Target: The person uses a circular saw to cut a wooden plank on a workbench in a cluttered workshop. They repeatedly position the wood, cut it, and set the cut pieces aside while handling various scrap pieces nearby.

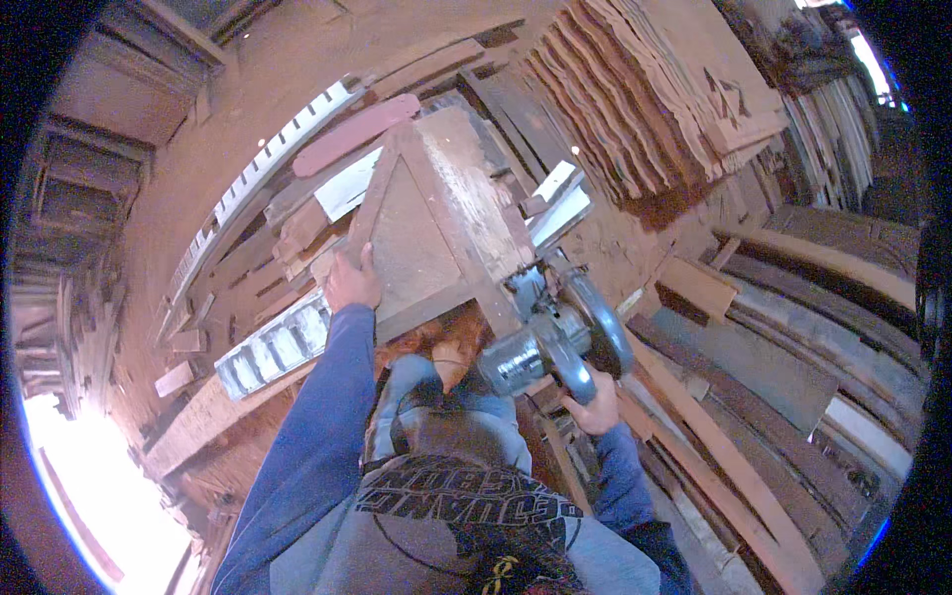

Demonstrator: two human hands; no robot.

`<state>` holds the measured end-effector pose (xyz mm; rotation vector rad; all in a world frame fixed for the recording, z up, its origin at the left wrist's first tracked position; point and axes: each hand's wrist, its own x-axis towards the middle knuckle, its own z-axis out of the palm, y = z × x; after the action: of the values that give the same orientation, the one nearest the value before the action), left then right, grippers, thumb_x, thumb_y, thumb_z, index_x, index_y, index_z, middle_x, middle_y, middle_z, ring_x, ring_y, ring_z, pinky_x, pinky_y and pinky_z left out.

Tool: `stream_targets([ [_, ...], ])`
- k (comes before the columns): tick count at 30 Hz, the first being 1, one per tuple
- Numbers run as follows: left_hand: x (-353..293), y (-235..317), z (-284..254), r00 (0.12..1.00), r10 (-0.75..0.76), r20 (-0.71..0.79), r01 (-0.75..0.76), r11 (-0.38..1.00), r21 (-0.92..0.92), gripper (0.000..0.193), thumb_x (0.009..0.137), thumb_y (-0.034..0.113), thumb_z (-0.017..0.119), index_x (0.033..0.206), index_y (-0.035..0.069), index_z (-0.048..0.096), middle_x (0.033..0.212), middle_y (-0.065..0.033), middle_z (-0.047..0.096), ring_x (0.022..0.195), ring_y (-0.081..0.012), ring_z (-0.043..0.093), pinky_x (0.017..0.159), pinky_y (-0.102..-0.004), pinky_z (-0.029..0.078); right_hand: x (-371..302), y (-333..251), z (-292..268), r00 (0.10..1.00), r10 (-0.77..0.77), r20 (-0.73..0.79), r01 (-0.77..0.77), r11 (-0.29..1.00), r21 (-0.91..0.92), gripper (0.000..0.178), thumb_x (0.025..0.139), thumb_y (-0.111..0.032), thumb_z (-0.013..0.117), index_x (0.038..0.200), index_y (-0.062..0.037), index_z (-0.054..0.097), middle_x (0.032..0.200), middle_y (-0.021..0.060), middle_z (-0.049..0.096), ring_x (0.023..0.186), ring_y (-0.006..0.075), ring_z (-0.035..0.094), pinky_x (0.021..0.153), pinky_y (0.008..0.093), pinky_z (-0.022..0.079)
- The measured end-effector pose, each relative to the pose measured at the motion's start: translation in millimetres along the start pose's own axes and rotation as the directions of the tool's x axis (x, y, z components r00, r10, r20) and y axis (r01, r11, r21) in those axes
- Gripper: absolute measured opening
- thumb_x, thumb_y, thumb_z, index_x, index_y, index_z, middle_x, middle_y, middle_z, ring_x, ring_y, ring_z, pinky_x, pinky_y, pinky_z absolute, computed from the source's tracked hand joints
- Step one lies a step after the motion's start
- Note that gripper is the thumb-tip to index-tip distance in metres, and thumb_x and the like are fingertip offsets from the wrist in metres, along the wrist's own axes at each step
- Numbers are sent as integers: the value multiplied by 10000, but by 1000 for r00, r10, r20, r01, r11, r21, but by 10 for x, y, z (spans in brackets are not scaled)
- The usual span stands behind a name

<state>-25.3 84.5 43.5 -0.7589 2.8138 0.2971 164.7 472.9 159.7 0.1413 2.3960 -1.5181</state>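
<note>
My right hand is wrapped round the rear handle of a circular saw, which has a rounded metal guard and a cylindrical motor. The saw rests at the near right corner of a flat brown wooden panel with raised strips along its sides. On the panel's left edge, my left hand grips the wood, thumb on top and the other fingers partly hidden. Beside that edge lies a pale, paint-marked block. The saw's blade cannot be seen.
Timber offcuts and a reddish board lie beyond and left of the panel. A long white notched strip curves past them. Stacked wavy-edged planks stand at the far right. Long beams cover the ground to my right.
</note>
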Motion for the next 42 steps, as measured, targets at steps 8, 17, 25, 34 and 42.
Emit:
stream_targets([
  [8, 33, 12, 136, 987, 68, -147, -58, 996, 69, 750, 997, 619, 426, 1395, -8, 531, 1307, -288, 611, 1194, -434, 599, 1027, -504, 451, -572, 1076, -20, 903, 426, -51, -428, 890, -159, 556, 772, -245, 755, 1270, -31, 628, 1011, 252, 718, 951, 439, 696, 857, 458, 560],
  [17, 115, -37, 337, 971, 57, -234, -36, 995, 93, 688, 1005, 579, 466, 1279, -33, 617, 1181, -293, 663, 1107, -466, 628, 944, -501, 491, -251, 3364, 623, 716, 654, 246, -473, 713, -518, 718, 946, -597, 528, 1379, -24, 548, 1242, 312, 633, 1137, 462, 620, 1003, 518, 483],
  [25, 283, -272, 538, 916, 268, -298, -273, 962, 27, 665, 1060, 520, 407, 1242, -86, 613, 1074, -301, 688, 970, -427, 655, 868, -474, 498, 701, 4641, 900, 665, 740, 106, -646, 640, -417, 709, 951, -584, 542, 1390, -28, 540, 1242, 282, 634, 1123, 423, 624, 985, 496, 489],
  [34, 467, -898, 499, 931, 331, -156, -347, 933, -91, 606, 1071, 426, 427, 1509, 8, 403, 1498, -241, 435, 1326, -356, 485, 1107, -424, 418, 1351, 6025, 1160, 674, 733, -87, -713, 616, -336, 701, 955, -570, 559, 1403, -32, 530, 1242, 249, 635, 1107, 379, 628, 964, 473, 496],
  [42, 369, -752, 457, 952, 234, -196, -248, 967, -51, 572, 1076, 414, 428, 1464, -6, 433, 1426, -222, 475, 1268, -325, 502, 1071, -403, 427, 1985, 7013, 1264, 661, 732, -167, -739, 597, -311, 695, 960, -558, 574, 1415, -35, 522, 1242, 219, 636, 1093, 340, 633, 946, 452, 502],
])
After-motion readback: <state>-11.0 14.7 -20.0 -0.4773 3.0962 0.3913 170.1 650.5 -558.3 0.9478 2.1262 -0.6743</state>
